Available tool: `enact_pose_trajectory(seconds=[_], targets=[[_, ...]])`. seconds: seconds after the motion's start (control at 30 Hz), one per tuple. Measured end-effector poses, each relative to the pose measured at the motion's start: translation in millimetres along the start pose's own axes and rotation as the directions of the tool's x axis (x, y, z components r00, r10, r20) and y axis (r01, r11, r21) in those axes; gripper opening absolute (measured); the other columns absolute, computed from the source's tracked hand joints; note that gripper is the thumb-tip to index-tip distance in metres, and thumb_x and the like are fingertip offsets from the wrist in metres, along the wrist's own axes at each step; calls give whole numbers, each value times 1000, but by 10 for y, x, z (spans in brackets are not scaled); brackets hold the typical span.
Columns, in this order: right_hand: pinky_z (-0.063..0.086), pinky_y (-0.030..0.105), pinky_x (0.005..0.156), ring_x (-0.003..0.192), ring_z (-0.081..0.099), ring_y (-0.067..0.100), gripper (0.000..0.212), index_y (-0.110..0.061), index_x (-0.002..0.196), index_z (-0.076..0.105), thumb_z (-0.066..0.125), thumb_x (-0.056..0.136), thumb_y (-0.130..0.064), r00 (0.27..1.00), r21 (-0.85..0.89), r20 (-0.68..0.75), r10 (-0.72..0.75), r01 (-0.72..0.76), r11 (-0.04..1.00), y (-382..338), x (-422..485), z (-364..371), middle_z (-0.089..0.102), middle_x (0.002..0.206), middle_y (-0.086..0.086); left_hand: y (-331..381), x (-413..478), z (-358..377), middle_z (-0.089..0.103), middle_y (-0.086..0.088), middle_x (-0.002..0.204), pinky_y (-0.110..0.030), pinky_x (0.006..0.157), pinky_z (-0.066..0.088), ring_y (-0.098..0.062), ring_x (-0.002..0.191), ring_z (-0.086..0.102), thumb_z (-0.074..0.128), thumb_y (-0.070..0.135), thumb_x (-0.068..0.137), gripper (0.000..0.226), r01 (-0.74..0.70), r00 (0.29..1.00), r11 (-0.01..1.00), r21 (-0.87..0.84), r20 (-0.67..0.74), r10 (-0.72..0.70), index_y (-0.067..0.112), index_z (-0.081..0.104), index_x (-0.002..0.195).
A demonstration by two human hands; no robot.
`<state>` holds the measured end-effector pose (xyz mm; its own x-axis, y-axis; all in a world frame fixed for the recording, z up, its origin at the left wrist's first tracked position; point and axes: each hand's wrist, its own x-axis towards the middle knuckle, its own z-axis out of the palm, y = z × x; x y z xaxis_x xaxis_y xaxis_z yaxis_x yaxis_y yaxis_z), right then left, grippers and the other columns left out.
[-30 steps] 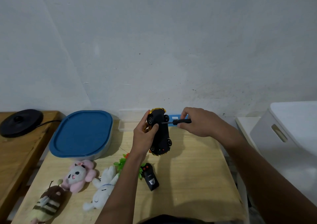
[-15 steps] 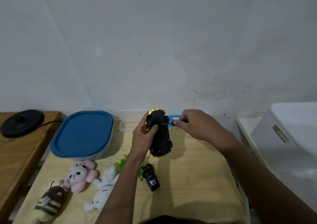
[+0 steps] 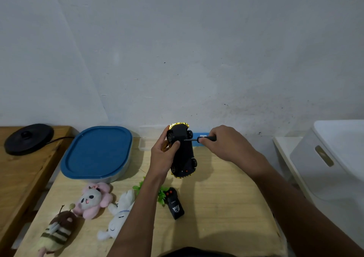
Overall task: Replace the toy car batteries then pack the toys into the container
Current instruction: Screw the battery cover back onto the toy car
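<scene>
Gripping the toy car round its body, the left hand curls thumb and fingers across the far half and holds it lifted over the back of the bench. The right hand pinches a small screwdriver whose tip meets the underside. The car looks like light, rigid plastic with a smooth shell, so a hold across the flanks between the wheels should suit best. Its long axis runs away from the person, one gold-trimmed end toward the wall, belly turned rightward.
</scene>
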<state>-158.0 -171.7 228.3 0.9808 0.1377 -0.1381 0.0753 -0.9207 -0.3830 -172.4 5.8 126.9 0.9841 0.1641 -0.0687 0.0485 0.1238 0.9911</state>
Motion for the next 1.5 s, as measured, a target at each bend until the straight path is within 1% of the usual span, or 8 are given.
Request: enact_pose_trajectory(seconds=[0.17,0.43,0.67,0.8,1.07,1.23,1.33,1.5], targets=[[35,30,59,49,39,17,49,-4,76,63,50,96,-47,993,162,69,94,-104,981,-24,35,107,44,57,5,41,23,-7,74,13,99,-23,80,57,0,93,68,65,9,93,55,-28,1000,998,55,14,27,42,52,134],[32,20,55,76,53,13,23,-17,100,57,61,92,-38,1000,150,20,17,-20,988,-34,-32,0,63,95,1,86,50,-66,70,2,116,-18,77,56,-4,101,67,65,10,93,60,-30,999,997,76,15,29,35,47,144],[28,28,50,47,33,15,45,-10,61,49,50,97,-37,997,303,35,74,-81,949,-98,-28,177,42,59,7,60,31,-90,73,3,103,-21,75,56,-3,92,69,64,6,93,54,-52,999,997,65,-1,52,37,53,136],[24,24,44,43,27,13,32,-8,81,60,47,95,-33,968,472,203,147,-228,852,-68,3,221,38,63,6,47,8,-97,71,-1,103,-15,68,54,0,86,68,64,2,92,56,-48,999,995,89,27,45,32,52,137],[38,25,57,65,51,11,22,-18,89,56,65,89,-38,994,273,105,24,-52,961,65,3,110,57,78,-3,84,50,-131,72,-3,107,-20,73,55,-2,89,69,67,5,91,57,-41,999,998,42,14,40,32,52,139],[29,27,51,49,37,12,42,-8,87,66,47,99,-43,988,291,154,27,-71,954,66,4,122,42,57,-3,93,31,-101,71,-4,108,-18,71,55,0,88,68,66,5,91,58,-38,999,999,37,26,37,32,51,140],[34,25,54,61,48,7,27,-22,106,54,55,94,-46,985,275,171,29,-76,958,79,-32,139,53,74,-6,83,17,-92,71,-1,107,-19,71,55,0,89,69,66,5,91,58,-39,999,998,42,29,38,34,51,139],[47,30,65,72,58,13,24,-20,92,58,62,91,-43,999,196,30,-12,6,981,144,12,166,62,83,-2,60,9,-86,72,1,106,-20,73,56,-3,92,69,67,5,91,58,-37,999,998,44,18,37,34,51,139]])
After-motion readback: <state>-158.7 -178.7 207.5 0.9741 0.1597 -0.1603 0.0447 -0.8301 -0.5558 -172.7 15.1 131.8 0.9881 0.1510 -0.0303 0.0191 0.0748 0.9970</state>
